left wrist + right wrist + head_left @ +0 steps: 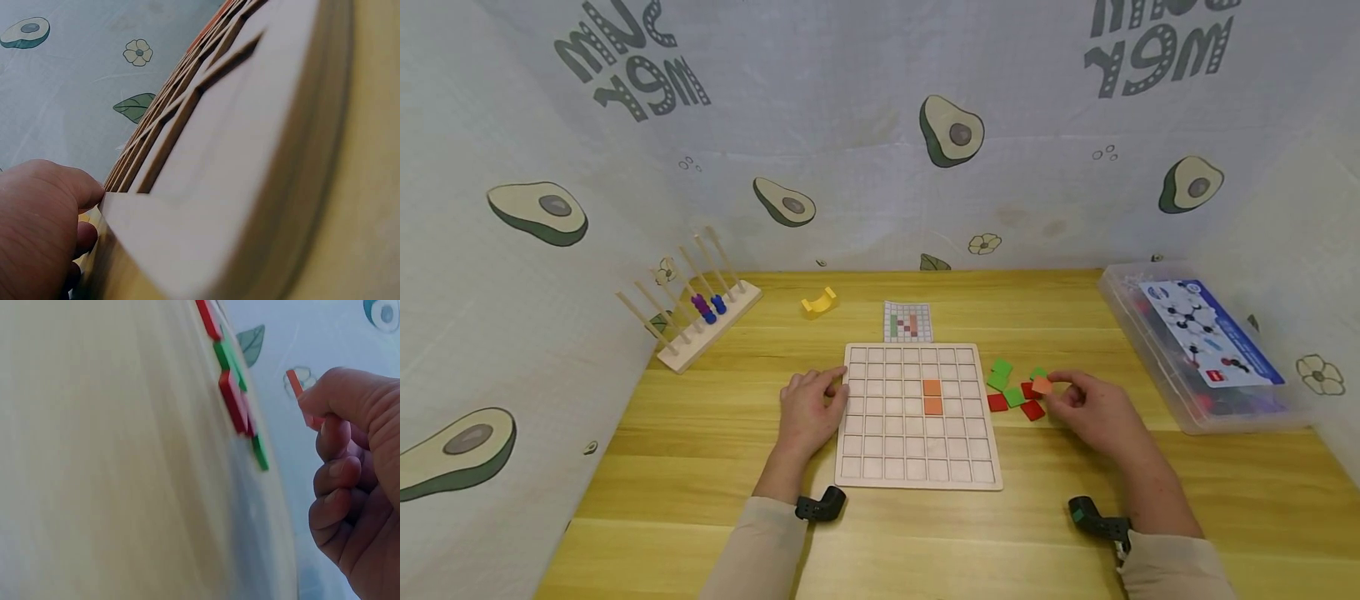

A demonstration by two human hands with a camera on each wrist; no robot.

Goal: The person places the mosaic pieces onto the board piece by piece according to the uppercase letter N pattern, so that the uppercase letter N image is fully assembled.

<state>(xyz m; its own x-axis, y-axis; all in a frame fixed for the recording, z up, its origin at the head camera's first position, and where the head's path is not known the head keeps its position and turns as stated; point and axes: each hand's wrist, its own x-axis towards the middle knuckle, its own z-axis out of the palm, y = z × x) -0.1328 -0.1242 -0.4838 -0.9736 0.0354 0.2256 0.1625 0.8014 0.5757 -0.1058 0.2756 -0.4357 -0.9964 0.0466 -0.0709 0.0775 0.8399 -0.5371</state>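
In the head view my right hand (pixel 1093 410) pinches an orange square tile (pixel 1042 386) between thumb and fingertips, over a loose group of tiles. The right wrist view has the same tile (pixel 299 394) edge-on, lifted off the table, with the other fingers curled below. My left hand (pixel 808 408) lies beside the wooden grid board (pixel 895 447), thumb and forefinger touching its left edge. Two orange tiles (pixel 932 406) sit in neighbouring cells of one column. Red tiles (pixel 1032 410) and green tiles (pixel 997 380) lie right of the board.
A small printed grid card (pixel 907 323) with coloured squares lies just behind the board. Further left are a yellow curved piece (pixel 818 302) and a wooden peg rack (pixel 711 327) with purple and blue beads. A clear plastic box (pixel 1210 346) stands at the right.
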